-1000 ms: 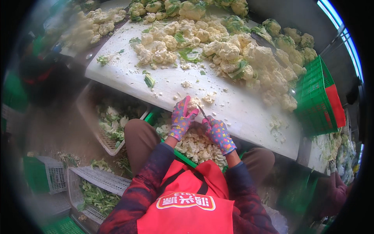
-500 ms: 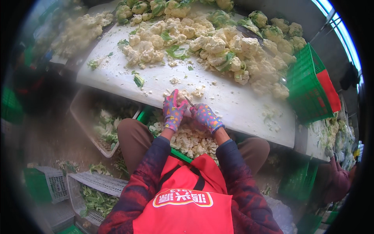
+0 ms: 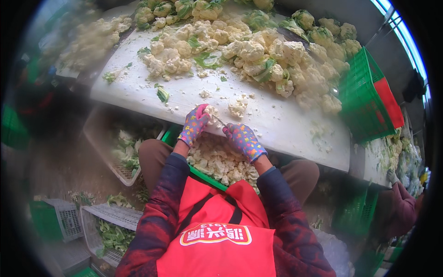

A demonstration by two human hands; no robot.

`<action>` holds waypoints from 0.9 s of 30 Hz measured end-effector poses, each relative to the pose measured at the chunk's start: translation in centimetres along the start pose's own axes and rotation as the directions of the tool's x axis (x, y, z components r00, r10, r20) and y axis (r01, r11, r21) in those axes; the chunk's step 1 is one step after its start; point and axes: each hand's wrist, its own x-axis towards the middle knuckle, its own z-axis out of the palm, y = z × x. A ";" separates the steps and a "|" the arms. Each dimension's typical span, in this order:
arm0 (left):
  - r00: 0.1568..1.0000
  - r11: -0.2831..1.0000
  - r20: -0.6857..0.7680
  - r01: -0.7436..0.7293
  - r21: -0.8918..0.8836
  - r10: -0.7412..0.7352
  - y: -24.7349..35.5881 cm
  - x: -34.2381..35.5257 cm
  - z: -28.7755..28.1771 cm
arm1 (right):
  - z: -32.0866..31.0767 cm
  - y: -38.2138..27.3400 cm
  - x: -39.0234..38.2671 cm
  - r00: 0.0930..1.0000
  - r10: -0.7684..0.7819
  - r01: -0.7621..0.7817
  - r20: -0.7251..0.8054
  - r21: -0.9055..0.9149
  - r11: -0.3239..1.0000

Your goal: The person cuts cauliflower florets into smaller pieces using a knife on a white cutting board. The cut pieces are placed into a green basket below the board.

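My left hand (image 3: 194, 124), in a flowered purple and pink glove, grips a cauliflower piece (image 3: 212, 115) at the near edge of the white table (image 3: 295, 131). My right hand (image 3: 245, 141), gloved alike, is closed around a small knife (image 3: 218, 121); its handle is hidden in the fist. The thin blade points up and left, against or very near the piece. Just beyond, a loose cauliflower chunk (image 3: 238, 107) lies on the table. Below both hands, between my knees, a green crate (image 3: 207, 179) holds many cut florets (image 3: 221, 164).
Cauliflower heads (image 3: 258, 55) are heaped across the table's far side. A green basket (image 3: 369, 99) stands at its right end. Crates of leaves and trimmings (image 3: 113, 233) sit on the floor at left. Another person's sleeve (image 3: 406, 205) shows at far right.
My left hand has shifted slightly left and turned, bringing the cauliflower piece into clearer view. The right hand, with the knife, has moved only a little. A larger chunk now shows on the table beyond.
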 end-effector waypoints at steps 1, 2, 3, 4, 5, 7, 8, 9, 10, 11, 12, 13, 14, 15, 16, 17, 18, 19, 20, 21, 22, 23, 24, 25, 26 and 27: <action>1.000 0.998 -0.023 -0.009 -0.056 0.008 -0.1 0.1 0.1 | 0.3 -0.4 0.3 1.000 0.024 -0.024 -0.007 0.000 1.000; 0.998 0.994 -0.067 -0.027 -0.110 0.020 -0.4 0.1 0.1 | 0.6 -0.6 0.7 0.999 0.009 -0.008 -0.039 0.018 1.000; 0.993 0.985 -0.114 -0.046 -0.164 0.027 -0.7 0.2 0.3 | 1.0 -0.9 1.0 0.997 -0.015 0.019 -0.074 0.053 0.998; 0.990 0.986 -0.132 -0.062 -0.153 0.042 -1.1 0.4 0.5 | 1.2 -1.0 1.3 0.999 0.015 -0.012 -0.046 0.064 0.998; 0.987 0.987 -0.147 -0.079 -0.142 0.057 -1.5 0.6 0.7 | 1.5 -1.1 1.6 0.999 0.026 -0.024 -0.034 0.062 0.998; 0.974 0.988 -0.186 -0.145 -0.054 0.133 -2.1 1.0 1.2 | 1.9 -1.0 2.0 0.999 0.037 -0.037 -0.007 0.074 0.997; 0.960 0.981 -0.205 -0.191 0.023 0.192 -2.4 1.1 1.5 | 2.0 -1.0 2.1 0.981 0.150 -0.184 0.123 0.341 0.922; 0.954 0.977 -0.215 -0.196 0.086 0.211 -2.5 1.1 1.7 | 2.0 -1.0 2.1 0.924 0.236 -0.368 0.299 0.541 0.756; 0.956 0.981 -0.224 -0.189 0.035 0.192 -2.7 0.7 1.8 | 1.9 -1.1 2.1 0.825 0.294 -0.562 0.483 0.639 0.525; 0.964 0.989 -0.230 -0.146 -0.031 0.135 -2.8 0.3 1.9 | 1.8 -1.3 1.9 0.850 0.262 -0.527 0.457 0.743 0.412; 0.974 0.994 -0.225 -0.043 -0.098 0.020 -2.8 -0.2 1.8 | 1.5 -1.5 1.7 0.860 0.269 -0.503 0.434 0.811 0.298; 0.972 0.955 -0.221 -0.138 -0.263 0.079 -2.9 -0.7 1.8 | 1.3 -2.0 1.4 0.871 0.227 -0.476 0.435 0.863 0.170; 0.973 0.890 -0.214 -0.171 -0.423 0.085 -2.9 -1.2 1.8 | 0.8 -2.3 1.0 0.867 0.306 -0.461 0.393 0.866 0.195; 0.966 0.782 -0.209 -0.247 -0.572 0.152 -2.8 -1.6 1.7 | 0.5 -2.7 0.6 0.871 0.329 -0.446 0.365 0.869 0.215; 0.972 0.783 -0.201 -0.220 -0.582 0.124 -2.9 -2.0 1.8 | 0.1 -3.2 0.1 0.855 0.407 -0.441 0.320 0.863 0.247; 0.970 0.768 -0.187 -0.235 -0.596 0.152 -2.9 -2.3 2.0 | -0.1 -3.5 -0.4 0.879 0.337 -0.441 0.338 0.845 0.302; 0.968 0.751 -0.172 -0.248 -0.612 0.180 -3.0 -2.5 2.3 | -0.2 -3.9 -1.0 0.883 0.321 -0.449 0.342 0.814 0.368; 0.966 0.731 -0.168 -0.259 -0.631 0.197 -3.1 -2.5 2.5 | -0.2 -4.1 -1.5 0.881 0.322 -0.462 0.346 0.772 0.436; 0.964 0.713 -0.161 -0.264 -0.650 0.210 -3.1 -2.7 2.8 | 0.1 -4.3 -1.7 0.871 0.295 -0.490 0.392 0.716 0.497; 0.978 0.730 -0.149 -0.208 -0.651 0.145 -3.2 -2.7 3.2 | 0.6 -4.3 -2.1 0.880 0.322 -0.473 0.348 0.695 0.541; 0.971 0.685 -0.143 -0.235 -0.689 0.189 -3.1 -2.7 3.3 | 1.2 -4.3 -2.1 0.885 0.340 -0.464 0.318 0.669 0.582; 0.978 0.673 -0.136 -0.207 -0.710 0.158 -3.0 -2.7 3.5 | 2.0 -4.2 -2.0 0.901 0.331 -0.431 0.279 0.655 0.621; 0.984 0.669 -0.159 -0.173 -0.723 0.083 -2.9 -2.7 3.7 | 2.9 -3.9 -2.0 0.901 0.334 -0.433 0.278 0.646 0.629; 0.975 0.736 -0.208 -0.198 -0.647 0.079 -2.7 -2.8 3.9 | 3.9 -3.7 -1.7 0.940 0.311 -0.337 0.137 0.508 0.793; 0.956 0.803 -0.288 -0.208 -0.558 0.047 -2.5 -2.6 4.4 | 4.9 -3.6 -1.6 0.974 0.224 -0.199 -0.033 0.348 0.916; 0.929 0.850 -0.359 -0.256 -0.460 0.086 -2.3 -2.4 5.0 | 5.8 -3.4 -1.2 0.978 0.125 -0.103 -0.168 0.133 0.986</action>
